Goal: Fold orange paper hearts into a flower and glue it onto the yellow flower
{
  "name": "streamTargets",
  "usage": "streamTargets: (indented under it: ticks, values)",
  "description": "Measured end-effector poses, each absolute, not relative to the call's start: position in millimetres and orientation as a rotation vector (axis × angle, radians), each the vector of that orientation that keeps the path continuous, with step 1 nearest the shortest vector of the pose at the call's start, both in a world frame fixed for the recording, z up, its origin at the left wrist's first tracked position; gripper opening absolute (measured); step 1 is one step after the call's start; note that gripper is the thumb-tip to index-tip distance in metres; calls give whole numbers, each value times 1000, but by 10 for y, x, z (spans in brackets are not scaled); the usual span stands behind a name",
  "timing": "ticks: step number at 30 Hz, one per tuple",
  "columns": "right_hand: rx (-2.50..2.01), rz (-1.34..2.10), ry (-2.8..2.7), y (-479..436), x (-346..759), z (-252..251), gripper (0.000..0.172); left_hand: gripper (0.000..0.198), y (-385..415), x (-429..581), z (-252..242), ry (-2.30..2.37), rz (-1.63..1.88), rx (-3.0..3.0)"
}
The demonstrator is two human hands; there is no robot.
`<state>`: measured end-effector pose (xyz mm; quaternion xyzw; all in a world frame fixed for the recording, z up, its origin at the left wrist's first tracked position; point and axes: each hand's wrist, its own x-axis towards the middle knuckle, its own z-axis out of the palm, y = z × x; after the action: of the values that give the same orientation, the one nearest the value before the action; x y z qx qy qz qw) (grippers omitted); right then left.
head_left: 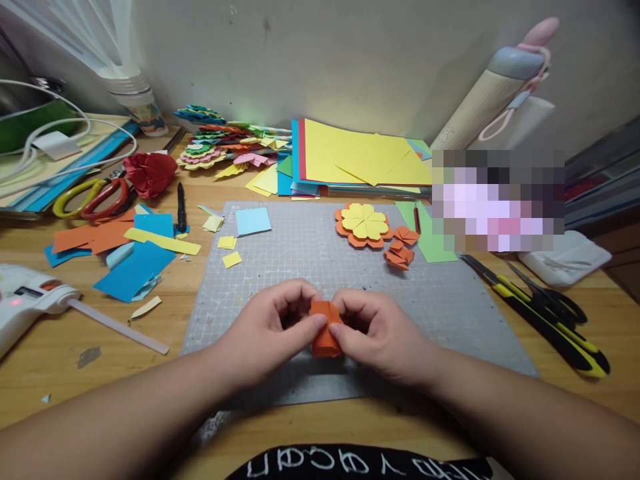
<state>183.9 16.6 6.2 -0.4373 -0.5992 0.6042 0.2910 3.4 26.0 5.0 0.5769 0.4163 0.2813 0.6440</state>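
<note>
Folded orange paper [324, 344] is being held from 2 sides.
The left hand [267, 325] and right hand [386, 339] are pinching it in a narrow grip, thumbs pressing its face, toward the cutting mat's [300, 257] near edge.

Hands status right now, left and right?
Left hand: closed, holding the folded orange paper, thumb on its near face.
Right hand: closed, holding the same paper, thumb also on it.

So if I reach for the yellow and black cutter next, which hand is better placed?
Probably your right hand: it is nearer the cutter, which lies off to the right. Your left hand is farther off. Both are pinching the orange paper, so the left would need to hold it alone.
</note>
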Motion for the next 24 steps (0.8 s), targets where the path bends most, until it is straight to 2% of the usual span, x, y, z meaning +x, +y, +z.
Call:
streamTargets:
  ticks: [4,10,14,18,24]
  values:
    - [-1242,1530,-1550,160,1836,50,17,16,280,40,51,951,667,1245]
    - [-1093,1649,-1358,156,1858,47,15,21,300,15,15,1015,776,1124]
    - [-1105,1694,-1270,157,1844,25,19,22,312,-11,-56,951,843,988]
    - [-1118,1704,-1246,175,1829,3,22,23,305,4,-53,904,804,1022]
    - [-1114,1670,-1355,171,1845,37,16,23,265,40,-2,881,720,1171]
